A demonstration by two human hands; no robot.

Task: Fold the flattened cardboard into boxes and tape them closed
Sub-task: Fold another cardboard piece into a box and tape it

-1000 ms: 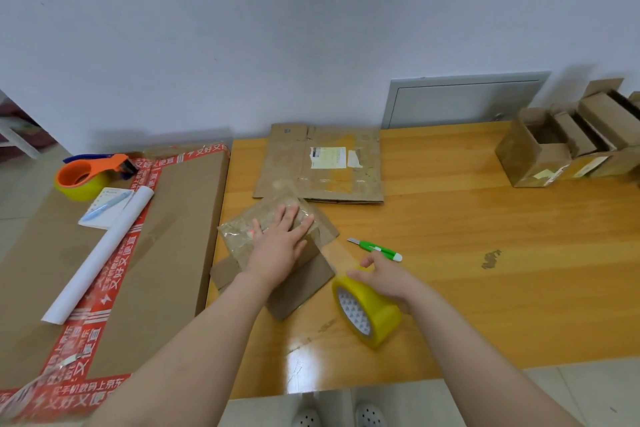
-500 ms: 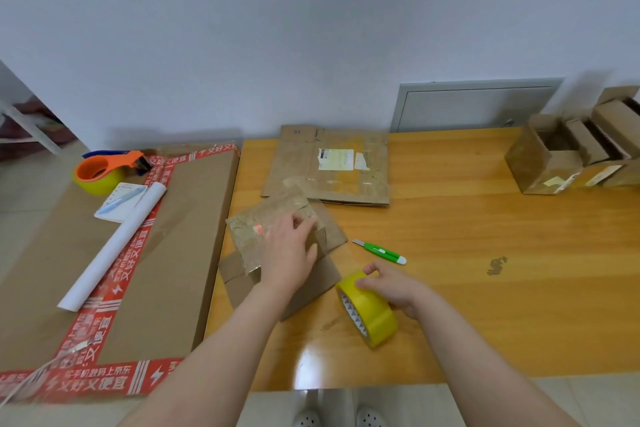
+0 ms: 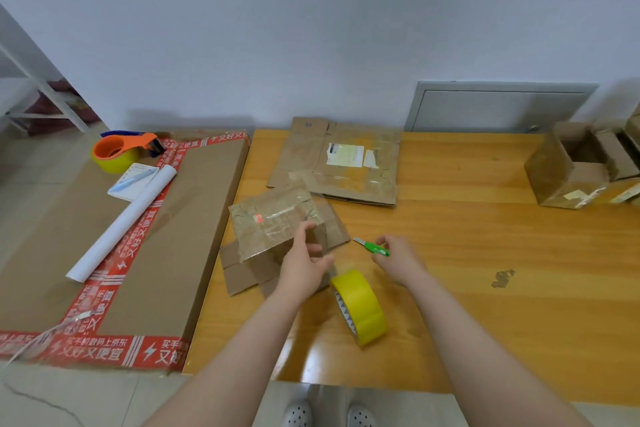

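1. Our left hand (image 3: 304, 267) has thumb and fingers curled round the right edge of the small flat cardboard (image 3: 270, 229). That piece lies on the table (image 3: 485, 253), close to the table's left side.
2. Our right hand (image 3: 398, 260) is at the green cutter (image 3: 372, 247). The fingers bend over its handle end, but we can't tell if they've actually closed on it.
3. Our guess is that we're about to open this sheet up into a box. It looks best to grip on a fold line rather than a loose flap. The old tape on its face looks slick, so we want a firm hold. If the cutter is for that old tape, the blade should point away from the left hand, which sits just beside it.
4. For room, the yellow tape roll (image 3: 363, 302) stands on its rim beside our left wrist, near the front edge of the table — one bump and it probably rolls off.
5. The bigger flat cardboard (image 3: 346, 166) sits right behind, and the big carton (image 3: 156, 236) lies along the table's left.
6. The open wood is on the right, well short of the boxes (image 3: 568, 180) — we'd work that way.
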